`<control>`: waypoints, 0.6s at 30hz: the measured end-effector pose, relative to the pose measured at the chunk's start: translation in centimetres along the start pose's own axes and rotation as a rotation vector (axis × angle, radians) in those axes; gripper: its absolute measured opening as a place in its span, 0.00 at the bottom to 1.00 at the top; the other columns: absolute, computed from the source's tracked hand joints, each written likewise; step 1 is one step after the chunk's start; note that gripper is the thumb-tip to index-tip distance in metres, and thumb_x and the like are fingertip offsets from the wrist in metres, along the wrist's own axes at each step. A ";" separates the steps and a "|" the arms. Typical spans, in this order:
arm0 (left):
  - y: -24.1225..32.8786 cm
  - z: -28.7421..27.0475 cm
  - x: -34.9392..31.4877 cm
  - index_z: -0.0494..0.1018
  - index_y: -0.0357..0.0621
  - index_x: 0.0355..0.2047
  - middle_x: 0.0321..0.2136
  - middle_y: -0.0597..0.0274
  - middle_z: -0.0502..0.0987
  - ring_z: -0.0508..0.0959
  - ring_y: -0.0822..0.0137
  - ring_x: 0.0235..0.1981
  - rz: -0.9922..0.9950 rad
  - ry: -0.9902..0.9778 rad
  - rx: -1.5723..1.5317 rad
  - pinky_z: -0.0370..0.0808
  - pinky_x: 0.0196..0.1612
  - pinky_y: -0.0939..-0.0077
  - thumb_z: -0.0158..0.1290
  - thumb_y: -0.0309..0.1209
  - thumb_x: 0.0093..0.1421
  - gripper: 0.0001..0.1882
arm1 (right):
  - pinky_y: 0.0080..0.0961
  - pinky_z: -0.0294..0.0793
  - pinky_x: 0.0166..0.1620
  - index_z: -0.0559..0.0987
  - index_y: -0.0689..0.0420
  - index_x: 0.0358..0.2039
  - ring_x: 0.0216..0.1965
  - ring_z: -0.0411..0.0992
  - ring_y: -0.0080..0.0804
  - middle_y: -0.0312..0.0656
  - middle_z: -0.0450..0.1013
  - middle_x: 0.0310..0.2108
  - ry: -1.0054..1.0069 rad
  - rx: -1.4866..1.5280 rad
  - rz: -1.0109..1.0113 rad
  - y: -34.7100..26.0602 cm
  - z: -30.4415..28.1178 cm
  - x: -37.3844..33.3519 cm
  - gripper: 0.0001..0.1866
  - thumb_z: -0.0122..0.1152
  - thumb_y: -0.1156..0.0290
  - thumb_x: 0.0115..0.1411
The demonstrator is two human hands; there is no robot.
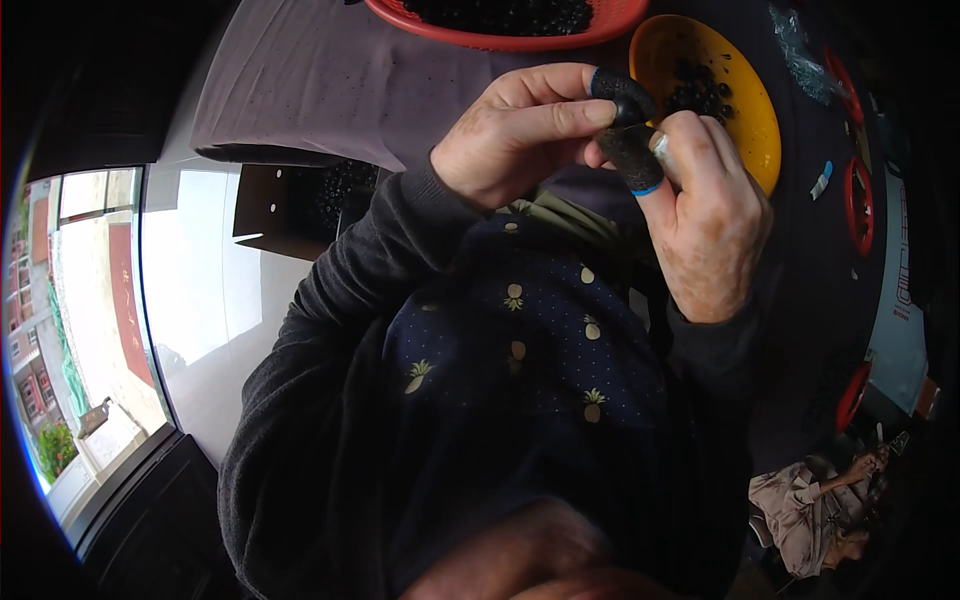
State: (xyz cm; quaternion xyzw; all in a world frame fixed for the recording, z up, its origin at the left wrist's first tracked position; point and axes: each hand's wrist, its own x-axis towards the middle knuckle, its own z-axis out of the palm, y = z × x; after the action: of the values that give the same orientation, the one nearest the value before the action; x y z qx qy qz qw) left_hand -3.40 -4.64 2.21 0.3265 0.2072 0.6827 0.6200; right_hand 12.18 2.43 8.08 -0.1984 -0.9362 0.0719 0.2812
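I hold my left hand (515,130) and my right hand (705,215) close together above my lap, fingertips meeting. Between them I pinch a small dark berry (630,108). Black finger covers with blue rims sit on my left fingertip and my right thumb. Just beyond my right hand lies a yellow bowl (752,120) with a few dark berries in it. Past my left hand stands a red basket (510,38) full of the same dark berries, resting on a grey cloth (320,85) that covers the surface. My dark apron (520,370) shows small pineapple prints.
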 end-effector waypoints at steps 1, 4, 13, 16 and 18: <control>-0.1 0.0 0.1 0.69 0.37 0.46 0.34 0.65 0.74 0.69 0.77 0.28 0.015 -0.013 0.008 0.69 0.35 0.81 0.47 0.26 0.60 0.14 | 0.29 0.72 0.26 0.69 0.56 0.28 0.24 0.72 0.35 0.37 0.67 0.23 0.001 0.019 0.036 0.0 0.0 0.0 0.15 0.68 0.70 0.44; -0.1 0.1 0.0 0.69 0.36 0.46 0.33 0.65 0.73 0.68 0.78 0.26 0.033 -0.016 0.015 0.68 0.35 0.82 0.47 0.27 0.60 0.14 | 0.29 0.72 0.25 0.69 0.56 0.28 0.24 0.72 0.35 0.37 0.68 0.23 0.010 0.004 0.022 0.2 -0.2 0.2 0.15 0.67 0.67 0.46; -0.4 0.1 0.2 0.69 0.36 0.46 0.35 0.63 0.74 0.71 0.75 0.30 0.063 -0.016 0.029 0.70 0.37 0.80 0.47 0.26 0.60 0.14 | 0.29 0.71 0.25 0.69 0.56 0.28 0.24 0.72 0.37 0.38 0.68 0.24 0.020 0.016 0.062 0.2 0.2 0.4 0.16 0.67 0.65 0.46; -0.4 0.3 0.2 0.69 0.38 0.46 0.37 0.63 0.74 0.73 0.74 0.35 0.066 -0.004 0.057 0.70 0.41 0.79 0.48 0.25 0.60 0.14 | 0.29 0.71 0.24 0.69 0.57 0.27 0.23 0.72 0.36 0.38 0.67 0.23 -0.001 0.045 0.023 -0.1 0.2 -0.2 0.16 0.69 0.72 0.41; -0.4 0.4 0.3 0.69 0.39 0.46 0.38 0.64 0.74 0.73 0.74 0.37 0.054 0.014 0.080 0.70 0.42 0.79 0.48 0.25 0.59 0.14 | 0.30 0.71 0.24 0.69 0.57 0.27 0.22 0.71 0.37 0.38 0.67 0.23 0.004 0.066 0.033 -0.2 0.2 -0.6 0.18 0.69 0.77 0.37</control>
State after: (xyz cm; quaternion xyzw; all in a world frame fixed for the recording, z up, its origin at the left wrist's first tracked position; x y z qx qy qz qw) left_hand -2.86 -4.38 2.31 0.3518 0.2296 0.6926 0.5863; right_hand 12.47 1.95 7.65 -0.2044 -0.9293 0.1068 0.2883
